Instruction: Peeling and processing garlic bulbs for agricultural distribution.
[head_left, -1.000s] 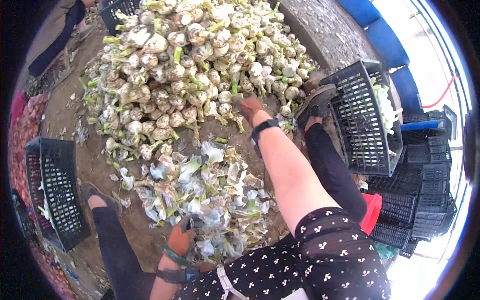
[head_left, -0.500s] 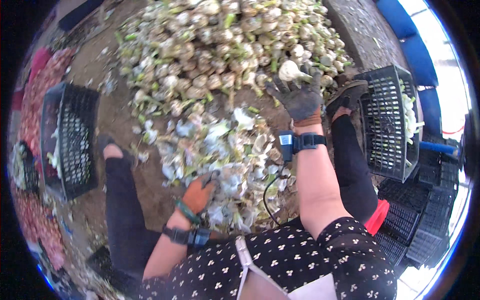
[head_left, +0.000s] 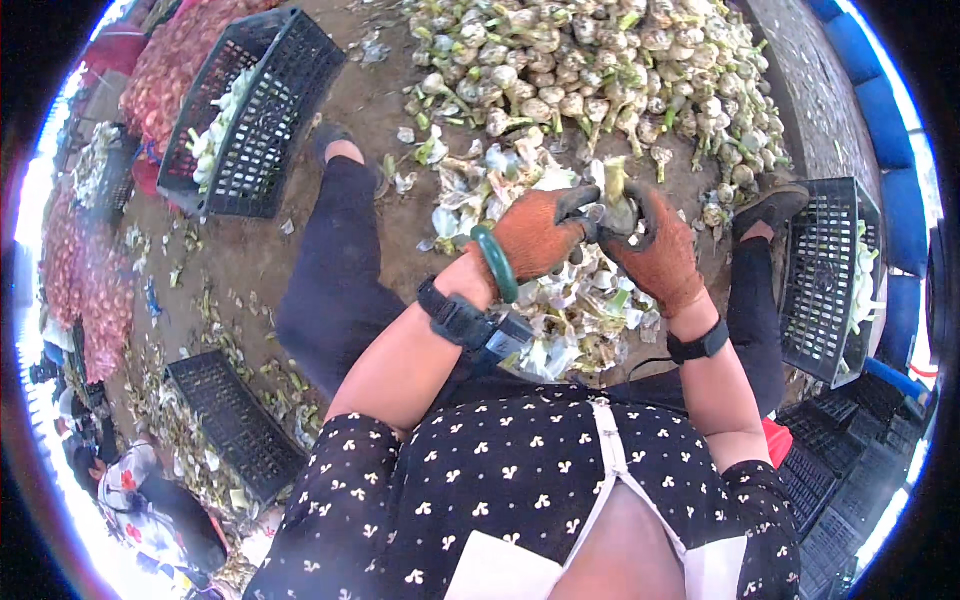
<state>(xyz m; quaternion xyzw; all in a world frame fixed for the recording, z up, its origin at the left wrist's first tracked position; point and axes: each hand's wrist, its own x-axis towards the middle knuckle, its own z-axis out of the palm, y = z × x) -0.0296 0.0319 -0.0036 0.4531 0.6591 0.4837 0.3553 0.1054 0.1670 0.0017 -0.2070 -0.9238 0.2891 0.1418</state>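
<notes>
A garlic bulb (head_left: 622,215) with a pale green stem pointing away from me is held between my two hands. My right hand (head_left: 660,250), in an orange glove with dark fingers, is closed around its right side. From the left, my left hand (head_left: 540,235), gloved alike, pinches at the bulb's near side with curled fingers. Something small and shiny shows at its fingertips, too small to name. Below and around the hands spreads a heap of loose garlic skins (head_left: 590,300). Beyond lies a large pile of garlic bulbs (head_left: 560,70), many with stems.
A black crate (head_left: 275,130) with trimmed garlic stands far left, another crate (head_left: 815,280) at the right. A low black crate (head_left: 235,425) lies near left, and stacked crates (head_left: 850,470) sit near right. Red net sacks (head_left: 90,270) line the left side. Another person (head_left: 150,500) is at the lower left.
The right hand, earlier stretched open over the pile with a bulb at its fingers, has drawn back and closed on a bulb. My left hand has risen from the skins to meet it. The view has shifted left.
</notes>
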